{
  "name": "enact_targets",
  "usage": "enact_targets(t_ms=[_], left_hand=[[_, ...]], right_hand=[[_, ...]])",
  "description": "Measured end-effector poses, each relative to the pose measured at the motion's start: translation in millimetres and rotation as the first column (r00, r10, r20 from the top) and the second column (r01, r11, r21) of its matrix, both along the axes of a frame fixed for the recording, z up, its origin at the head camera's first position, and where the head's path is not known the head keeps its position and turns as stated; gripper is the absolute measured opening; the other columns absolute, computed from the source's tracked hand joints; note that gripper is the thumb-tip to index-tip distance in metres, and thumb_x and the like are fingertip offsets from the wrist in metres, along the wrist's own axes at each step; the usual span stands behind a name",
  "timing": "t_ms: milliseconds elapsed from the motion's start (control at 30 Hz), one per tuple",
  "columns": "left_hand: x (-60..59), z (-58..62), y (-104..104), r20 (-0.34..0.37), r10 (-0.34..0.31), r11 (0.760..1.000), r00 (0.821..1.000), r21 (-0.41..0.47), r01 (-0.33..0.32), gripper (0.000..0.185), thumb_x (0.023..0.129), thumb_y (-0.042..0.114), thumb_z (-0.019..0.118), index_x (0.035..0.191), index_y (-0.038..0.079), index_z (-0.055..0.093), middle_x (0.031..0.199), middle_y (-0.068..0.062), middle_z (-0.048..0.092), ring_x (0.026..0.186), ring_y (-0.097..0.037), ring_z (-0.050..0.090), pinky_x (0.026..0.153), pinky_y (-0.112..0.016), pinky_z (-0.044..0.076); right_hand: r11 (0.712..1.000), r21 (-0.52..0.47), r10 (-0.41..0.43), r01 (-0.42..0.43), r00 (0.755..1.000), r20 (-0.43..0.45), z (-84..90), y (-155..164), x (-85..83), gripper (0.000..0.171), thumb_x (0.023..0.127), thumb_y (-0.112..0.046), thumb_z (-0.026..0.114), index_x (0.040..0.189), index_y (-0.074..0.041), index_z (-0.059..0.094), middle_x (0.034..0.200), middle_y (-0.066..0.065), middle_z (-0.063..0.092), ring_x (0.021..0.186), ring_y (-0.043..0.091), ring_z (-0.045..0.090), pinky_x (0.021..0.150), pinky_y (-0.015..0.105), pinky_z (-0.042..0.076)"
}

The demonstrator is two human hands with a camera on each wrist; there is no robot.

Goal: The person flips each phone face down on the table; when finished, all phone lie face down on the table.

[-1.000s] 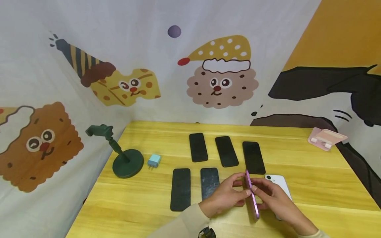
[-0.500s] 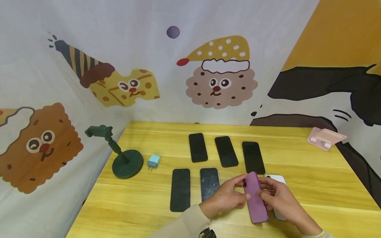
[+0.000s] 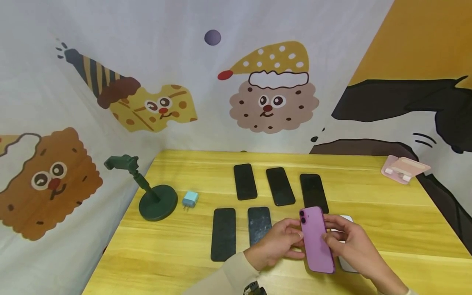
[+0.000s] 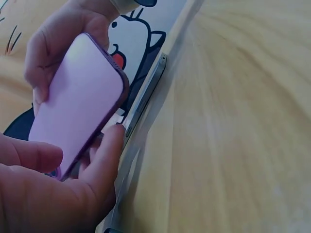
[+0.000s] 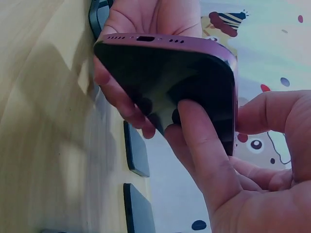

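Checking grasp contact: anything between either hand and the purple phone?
Nothing visible. Left hand and right hand both grip the purple slab-shaped phone directly, held above the wooden table, over a white phone.

A purple phone is held above a yellow wooden table, its matte back and twin camera lenses turned up and its dark glass screen facing down. The slim, round-cornered handset points toward 12 o'clock, camera end farthest from the person, at 3 o'clock of the two near black phones, its bottom edge showing speaker holes and a charging port.
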State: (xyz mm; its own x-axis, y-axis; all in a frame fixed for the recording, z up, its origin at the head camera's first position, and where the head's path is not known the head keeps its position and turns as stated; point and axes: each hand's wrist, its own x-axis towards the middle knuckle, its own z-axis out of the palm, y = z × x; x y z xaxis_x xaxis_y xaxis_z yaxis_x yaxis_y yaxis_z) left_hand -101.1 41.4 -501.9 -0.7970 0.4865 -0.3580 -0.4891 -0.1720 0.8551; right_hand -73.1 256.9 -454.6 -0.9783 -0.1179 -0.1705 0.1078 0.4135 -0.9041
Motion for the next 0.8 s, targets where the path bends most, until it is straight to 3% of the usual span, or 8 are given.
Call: enact_targets(t_ms=[300,567,800], left_hand=[[1.4,3.9,-1,-0.012,0.047,0.998,0.999,-0.039,-0.048,0.026,0.103,-0.003,0.061,0.127,0.008,0.058,0.102,-0.010,0.061,0.086,-0.022,0.067,0.075,-0.048,0.067],[1.4,6.2,0,-0.053,0.069,0.990,0.996,-0.116,-0.075,0.031,0.101,-0.004,0.064,0.129,0.009,0.060,0.107,-0.011,0.058,0.090,-0.023,0.067,0.077,-0.047,0.067],[3.4,9.3,1,-0.148,0.050,0.968,0.988,-0.236,-0.084,0.044,0.097,-0.001,0.070,0.139,0.010,0.061,0.100,-0.006,0.061,0.083,-0.015,0.065,0.075,-0.035,0.065]], right_hand=[[1.000,0.014,-0.010,0.010,1.000,-0.026,-3.3,0,-2.7,0.054,0.098,-0.002,0.069,0.149,0.005,0.051,0.131,0.028,0.067,0.087,0.010,0.073,0.060,0.037,0.064],[0.999,0.018,-0.032,0.031,0.999,0.043,-22.6,4,-8.3,0.059,0.097,0.000,0.071,0.151,0.004,0.048,0.115,0.021,0.064,0.082,0.010,0.070,0.062,0.034,0.065],[0.990,0.143,-0.005,0.006,1.000,-0.009,-35.1,3,-11.5,0.060,0.093,-0.001,0.077,0.147,0.007,0.054,0.105,0.016,0.067,0.079,0.009,0.069,0.061,0.029,0.063]])
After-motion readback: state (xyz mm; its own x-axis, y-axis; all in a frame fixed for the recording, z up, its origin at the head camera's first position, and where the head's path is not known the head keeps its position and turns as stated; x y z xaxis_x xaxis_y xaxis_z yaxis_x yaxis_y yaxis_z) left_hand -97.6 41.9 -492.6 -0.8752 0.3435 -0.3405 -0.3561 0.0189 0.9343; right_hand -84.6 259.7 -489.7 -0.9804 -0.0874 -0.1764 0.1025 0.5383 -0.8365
